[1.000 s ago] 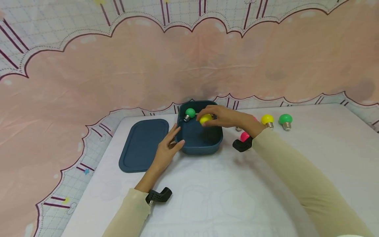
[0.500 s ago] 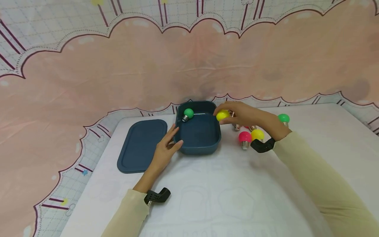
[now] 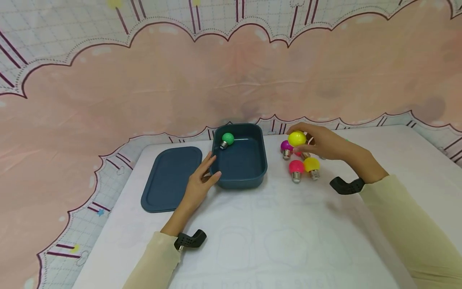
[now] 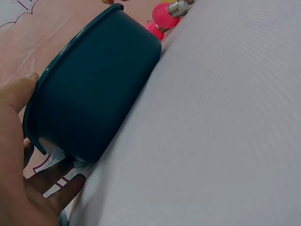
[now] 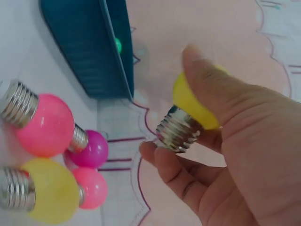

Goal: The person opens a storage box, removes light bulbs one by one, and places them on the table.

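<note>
My right hand [image 3: 317, 142] pinches a yellow bulb [image 3: 297, 139] [image 5: 190, 101] by its round top, metal screw base down, above the cluster of bulbs right of the dark blue box [image 3: 261, 168]. My left hand [image 3: 202, 182] [image 4: 19, 155] rests with straight fingers against the box's left front corner [image 4: 94, 94]. Inside the box lies a green bulb [image 3: 227, 139] at the back left. On the table sit a magenta bulb [image 3: 286, 147], a pink bulb [image 3: 296, 168] and a second yellow bulb [image 3: 312, 165].
The box's flat blue lid [image 3: 169, 178] lies on the white table [image 3: 274, 241] to the left of the box. A pink patterned cloth [image 3: 180, 88] hangs as a backdrop behind. A further pink bulb [image 5: 93, 187] shows in the right wrist view.
My right hand has carried the yellow bulb out of the box and to the right, over the bulb cluster. The left hand has stayed at the box corner.
</note>
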The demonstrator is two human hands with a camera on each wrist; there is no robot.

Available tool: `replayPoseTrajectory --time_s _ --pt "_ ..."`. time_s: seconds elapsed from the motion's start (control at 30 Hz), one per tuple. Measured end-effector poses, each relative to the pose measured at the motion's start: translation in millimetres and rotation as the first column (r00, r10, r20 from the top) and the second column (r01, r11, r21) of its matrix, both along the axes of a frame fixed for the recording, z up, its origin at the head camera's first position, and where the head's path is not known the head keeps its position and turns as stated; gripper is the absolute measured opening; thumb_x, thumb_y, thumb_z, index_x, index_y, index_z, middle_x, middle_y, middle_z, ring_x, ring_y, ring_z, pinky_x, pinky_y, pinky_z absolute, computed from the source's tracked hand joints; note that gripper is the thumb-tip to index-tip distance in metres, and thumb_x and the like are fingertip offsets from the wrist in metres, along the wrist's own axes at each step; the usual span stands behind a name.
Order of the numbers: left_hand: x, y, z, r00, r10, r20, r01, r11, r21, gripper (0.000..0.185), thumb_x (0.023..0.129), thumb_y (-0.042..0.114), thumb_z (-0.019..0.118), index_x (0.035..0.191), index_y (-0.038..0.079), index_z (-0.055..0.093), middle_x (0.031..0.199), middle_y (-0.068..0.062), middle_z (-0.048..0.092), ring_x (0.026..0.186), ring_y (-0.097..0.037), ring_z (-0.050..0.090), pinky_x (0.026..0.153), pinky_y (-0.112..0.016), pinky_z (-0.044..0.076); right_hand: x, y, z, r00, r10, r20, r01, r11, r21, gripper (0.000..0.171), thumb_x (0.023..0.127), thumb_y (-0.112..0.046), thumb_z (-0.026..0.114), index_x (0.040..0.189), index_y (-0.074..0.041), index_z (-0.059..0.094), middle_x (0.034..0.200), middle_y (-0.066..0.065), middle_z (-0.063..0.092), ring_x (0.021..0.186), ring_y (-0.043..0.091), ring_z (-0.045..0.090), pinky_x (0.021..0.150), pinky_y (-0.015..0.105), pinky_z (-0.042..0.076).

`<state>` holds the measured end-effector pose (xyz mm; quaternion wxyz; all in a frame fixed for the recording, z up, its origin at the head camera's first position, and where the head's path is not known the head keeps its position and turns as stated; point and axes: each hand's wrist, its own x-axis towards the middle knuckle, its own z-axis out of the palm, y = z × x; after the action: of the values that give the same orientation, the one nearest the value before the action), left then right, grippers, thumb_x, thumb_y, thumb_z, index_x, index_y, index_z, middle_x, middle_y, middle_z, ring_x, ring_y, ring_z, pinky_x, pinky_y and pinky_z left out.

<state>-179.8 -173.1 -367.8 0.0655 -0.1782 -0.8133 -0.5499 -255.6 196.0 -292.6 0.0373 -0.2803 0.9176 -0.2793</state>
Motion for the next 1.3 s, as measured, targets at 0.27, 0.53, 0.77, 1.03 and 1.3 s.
replayPoseTrajectory --time_s 0.27,0.53,0.77,1.03,1.3 --pt "0.1 1.0 -0.3 1.0 0.0 0.005 0.0 1.0 0.002 0.056 0.096 0.01 0.059 0.146 0.003 0.037 0.156 -0.009 0.021 0.137 -0.033 0.03 0.105 -0.049 0.035 18.9 34.4 -7.7 0.995 -0.07 0.069 0.071 0.997 -0.025 0.058 0.091 -0.017 0.067 0.141 -0.008 0.039 0.125 0.014 0.048 0.086 0.025 0.061 0.075 0.037 0.054" --pt "0.9 1.3 -0.2 1.0 0.0 0.004 0.0 1.0 0.01 0.055 0.095 0.008 0.059 0.146 0.003 0.037 0.156 -0.008 0.022 0.137 -0.033 0.03 0.105 -0.049 0.035 30.6 59.4 -27.6 0.973 -0.194 0.124 0.19 0.981 0.047 0.057 0.091 -0.031 0.067 0.135 -0.004 0.045 0.114 0.016 0.052 0.084 0.025 0.062 0.072 0.037 0.055" --pt "0.9 1.4 0.0 1.0 -0.001 -0.005 0.001 1.0 0.005 0.055 0.095 0.008 0.059 0.146 0.003 0.037 0.156 -0.012 0.022 0.137 -0.032 0.03 0.105 -0.049 0.035 33.9 78.1 -57.6 0.948 -0.275 0.163 0.264 0.961 0.083 0.061 0.09 -0.04 0.066 0.132 0.0 0.048 0.119 0.022 0.052 0.097 0.033 0.055 0.075 0.041 0.054" --pt "1.6 0.4 -0.8 1.0 0.004 0.004 -0.004 1.0 0.001 0.055 0.095 0.009 0.059 0.146 0.003 0.037 0.156 -0.011 0.022 0.137 -0.033 0.031 0.104 -0.05 0.035 30.0 86.7 -75.7 0.924 -0.338 0.181 0.328 0.941 0.084 0.063 0.092 -0.047 0.059 0.131 0.001 0.045 0.121 0.025 0.049 0.094 0.033 0.057 0.075 0.04 0.054" --pt "1.3 1.4 0.7 1.0 0.004 0.009 -0.003 1.0 -0.004 0.055 0.096 0.01 0.059 0.146 0.003 0.037 0.156 -0.011 0.021 0.138 -0.032 0.03 0.105 -0.049 0.035 29.0 89.1 -76.6 0.918 -0.343 0.2 0.333 0.939 0.081 0.062 0.094 -0.045 0.058 0.132 0.0 0.042 0.121 0.026 0.047 0.084 0.025 0.056 0.067 0.032 0.051"
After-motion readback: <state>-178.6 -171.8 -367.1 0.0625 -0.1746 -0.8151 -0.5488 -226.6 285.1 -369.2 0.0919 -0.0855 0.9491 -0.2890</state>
